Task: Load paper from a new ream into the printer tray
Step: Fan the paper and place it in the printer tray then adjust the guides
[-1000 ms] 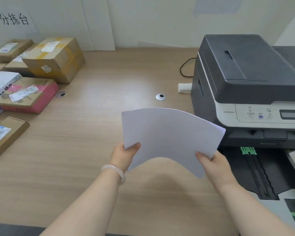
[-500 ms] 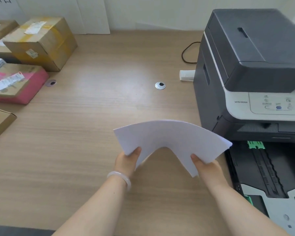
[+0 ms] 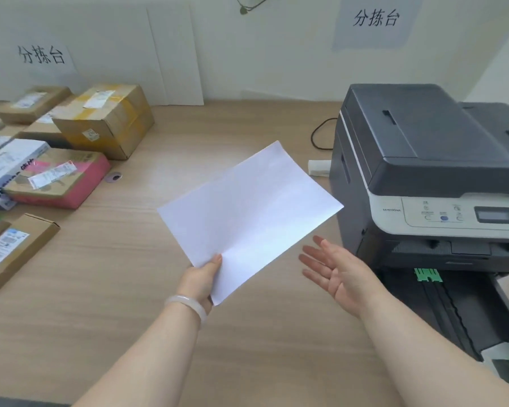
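A thin stack of white paper is held flat above the wooden table, tilted with one corner pointing away. My left hand pinches its near-left corner, a pale bangle on the wrist. Just right of the paper's near edge, my right hand is palm up with fingers spread and holds nothing. The dark grey and white printer stands on the right. Its black paper tray is pulled out toward me, with a green guide at its back, and looks empty.
Several cardboard parcels and a pink-sided box lie along the table's left side. A flat carton sits near the left edge. A black cable and a white plug block lie behind the printer's left side.
My right hand has let go of the paper and turned palm up. The bowed stack now lies flat in my left hand alone and sits higher. My view has tilted up.
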Available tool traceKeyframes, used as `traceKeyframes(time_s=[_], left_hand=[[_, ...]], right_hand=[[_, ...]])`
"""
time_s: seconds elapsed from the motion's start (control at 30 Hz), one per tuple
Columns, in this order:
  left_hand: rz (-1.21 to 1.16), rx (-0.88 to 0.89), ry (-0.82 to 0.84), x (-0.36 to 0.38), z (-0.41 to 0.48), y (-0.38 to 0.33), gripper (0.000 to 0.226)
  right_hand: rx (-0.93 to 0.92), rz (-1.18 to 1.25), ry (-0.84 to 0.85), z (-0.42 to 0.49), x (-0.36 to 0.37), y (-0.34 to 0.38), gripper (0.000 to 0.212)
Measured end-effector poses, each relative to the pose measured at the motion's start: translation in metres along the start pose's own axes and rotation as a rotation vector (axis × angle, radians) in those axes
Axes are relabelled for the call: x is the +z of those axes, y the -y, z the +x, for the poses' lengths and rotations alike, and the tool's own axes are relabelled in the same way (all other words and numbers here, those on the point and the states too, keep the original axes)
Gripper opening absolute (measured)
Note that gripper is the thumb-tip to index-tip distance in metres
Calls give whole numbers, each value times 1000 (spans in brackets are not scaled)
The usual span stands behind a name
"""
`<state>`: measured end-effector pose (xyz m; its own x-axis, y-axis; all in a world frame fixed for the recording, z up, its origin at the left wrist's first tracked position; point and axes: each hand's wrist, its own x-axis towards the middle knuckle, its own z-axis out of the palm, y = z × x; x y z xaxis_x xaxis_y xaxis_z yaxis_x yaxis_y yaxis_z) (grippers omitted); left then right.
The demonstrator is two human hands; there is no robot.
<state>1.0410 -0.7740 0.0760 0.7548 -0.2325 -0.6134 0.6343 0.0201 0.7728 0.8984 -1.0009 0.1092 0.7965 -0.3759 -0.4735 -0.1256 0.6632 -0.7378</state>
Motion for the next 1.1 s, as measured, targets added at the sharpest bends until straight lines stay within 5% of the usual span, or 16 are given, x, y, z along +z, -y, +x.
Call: traceKeyframes(time_s=[0.1, 0.27, 0.47, 0.63, 0.77, 0.97, 1.1], left_hand=[[-62, -52, 18, 24, -16, 23, 27], [-140, -108, 129, 45, -39, 55, 24], [-261, -78, 154, 18, -26, 30, 30], [-33, -155, 307, -2, -16, 7, 33], [306, -108, 389, 18, -19, 6, 26], [366, 202, 266, 64, -24, 21, 6], [488, 185, 155, 69, -18, 57, 7]], right_hand=[[40, -73, 62, 0, 32, -27, 36], [-77, -167, -319, 8, 39, -45, 10], [8, -371, -209, 0, -10, -22, 25], [95, -535, -57, -7, -35, -2, 21], [-11, -711, -89, -13, -33, -3, 20], [-263, -629, -230, -22, -29, -17, 17], [-216, -590, -256, -19, -38, -49, 18]])
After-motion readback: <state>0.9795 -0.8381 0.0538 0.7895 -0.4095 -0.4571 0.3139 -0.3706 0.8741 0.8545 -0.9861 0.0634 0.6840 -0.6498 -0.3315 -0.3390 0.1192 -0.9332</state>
